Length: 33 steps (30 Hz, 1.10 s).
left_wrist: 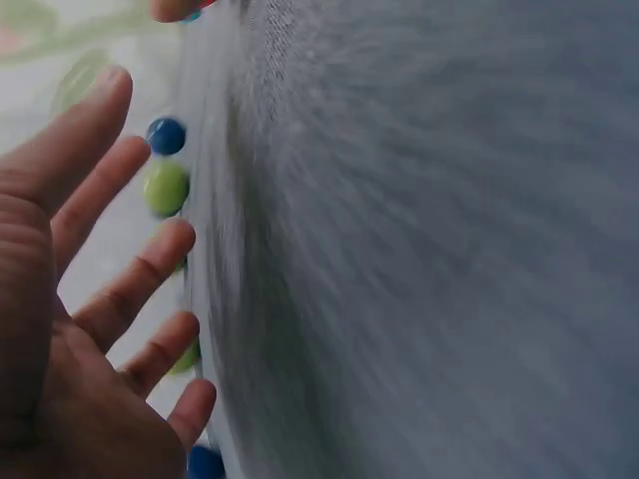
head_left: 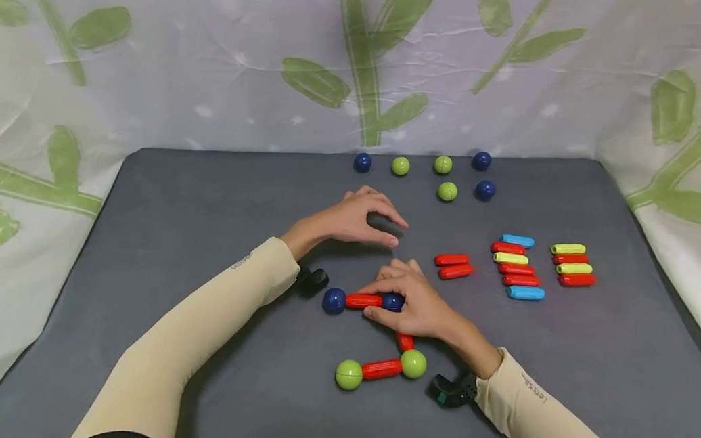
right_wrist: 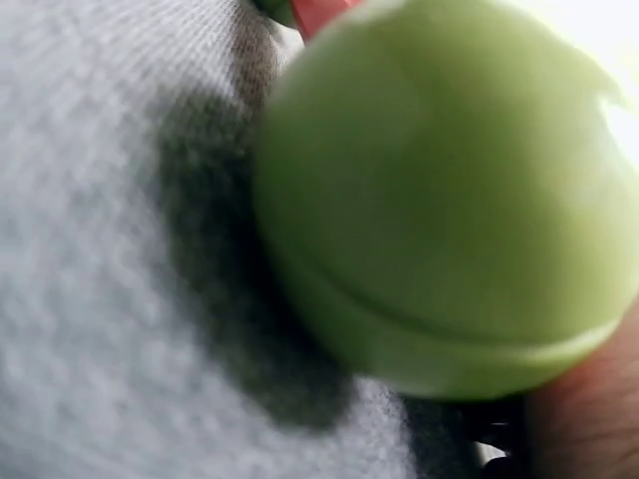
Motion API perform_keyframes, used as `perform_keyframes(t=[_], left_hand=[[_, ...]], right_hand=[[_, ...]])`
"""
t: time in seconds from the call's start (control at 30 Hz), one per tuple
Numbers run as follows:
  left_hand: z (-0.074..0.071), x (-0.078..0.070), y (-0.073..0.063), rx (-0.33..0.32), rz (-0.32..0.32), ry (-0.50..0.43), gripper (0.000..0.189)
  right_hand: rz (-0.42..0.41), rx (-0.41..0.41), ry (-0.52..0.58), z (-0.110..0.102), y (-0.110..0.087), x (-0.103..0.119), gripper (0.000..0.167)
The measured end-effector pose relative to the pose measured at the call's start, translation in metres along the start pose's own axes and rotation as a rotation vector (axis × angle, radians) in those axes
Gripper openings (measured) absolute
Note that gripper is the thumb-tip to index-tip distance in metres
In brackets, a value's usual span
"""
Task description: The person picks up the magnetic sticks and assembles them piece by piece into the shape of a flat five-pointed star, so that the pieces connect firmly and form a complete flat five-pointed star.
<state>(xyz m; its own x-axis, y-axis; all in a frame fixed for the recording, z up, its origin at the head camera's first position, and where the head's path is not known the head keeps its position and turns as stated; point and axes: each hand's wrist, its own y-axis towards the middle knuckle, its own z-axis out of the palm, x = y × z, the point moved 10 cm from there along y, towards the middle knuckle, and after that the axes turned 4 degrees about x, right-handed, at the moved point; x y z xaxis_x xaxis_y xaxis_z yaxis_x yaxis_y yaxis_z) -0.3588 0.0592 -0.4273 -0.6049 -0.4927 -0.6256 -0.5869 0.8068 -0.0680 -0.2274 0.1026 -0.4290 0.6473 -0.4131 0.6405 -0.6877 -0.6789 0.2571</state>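
Note:
A joined chain of balls and ribbed red rods lies in front of me. My right hand (head_left: pixel 412 298) grips its upper corner, thumb and fingers round a blue ball (head_left: pixel 392 302) where a red rod (head_left: pixel 364 301) meets it. At that rod's other end is a second blue ball (head_left: pixel 334 301). Partly under the hand, another red rod (head_left: pixel 405 342) leads to a green ball (head_left: pixel 413 364), which looms large in the right wrist view. From it a lower red rod (head_left: pixel 381 369) reaches a left green ball (head_left: pixel 348 375). My left hand (head_left: pixel 359 216) hovers over the table, fingers spread, holding nothing.
Two loose red rods (head_left: pixel 455 272) lie right of my hands. Farther right are a column of red, yellow and blue rods (head_left: pixel 520 280) and a shorter red and yellow column (head_left: pixel 574 268). Loose blue balls (head_left: pixel 485 190) and green balls (head_left: pixel 447 192) sit along the grey table's back.

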Motion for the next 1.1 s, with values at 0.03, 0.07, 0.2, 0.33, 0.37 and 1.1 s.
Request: perform_keyframes(t=[0.03, 0.07, 0.2, 0.33, 0.37, 1.1], left_hand=[[0.003, -0.005, 0.006, 0.021, 0.017, 0.016, 0.039], [0.006, -0.010, 0.012, 0.042, 0.036, 0.029, 0.039], [0.020, -0.030, 0.031, 0.116, 0.090, 0.088, 0.043], [0.035, -0.046, 0.047, 0.173, 0.106, 0.141, 0.047], [0.039, -0.049, 0.050, 0.181, 0.105, 0.156, 0.048], [-0.008, 0.026, -0.048, -0.041, -0.110, 0.061, 0.031]], right_hand=[[-0.006, 0.007, 0.008, 0.001, 0.000, 0.002, 0.023], [-0.011, 0.014, 0.015, 0.003, 0.000, 0.004, 0.023], [-0.030, 0.034, 0.028, 0.007, 0.001, 0.008, 0.024], [-0.047, 0.031, 0.024, 0.008, 0.000, 0.011, 0.025], [-0.049, 0.029, 0.023, 0.008, 0.000, 0.011, 0.026], [0.013, 0.000, 0.024, 0.006, 0.002, 0.006, 0.021]])
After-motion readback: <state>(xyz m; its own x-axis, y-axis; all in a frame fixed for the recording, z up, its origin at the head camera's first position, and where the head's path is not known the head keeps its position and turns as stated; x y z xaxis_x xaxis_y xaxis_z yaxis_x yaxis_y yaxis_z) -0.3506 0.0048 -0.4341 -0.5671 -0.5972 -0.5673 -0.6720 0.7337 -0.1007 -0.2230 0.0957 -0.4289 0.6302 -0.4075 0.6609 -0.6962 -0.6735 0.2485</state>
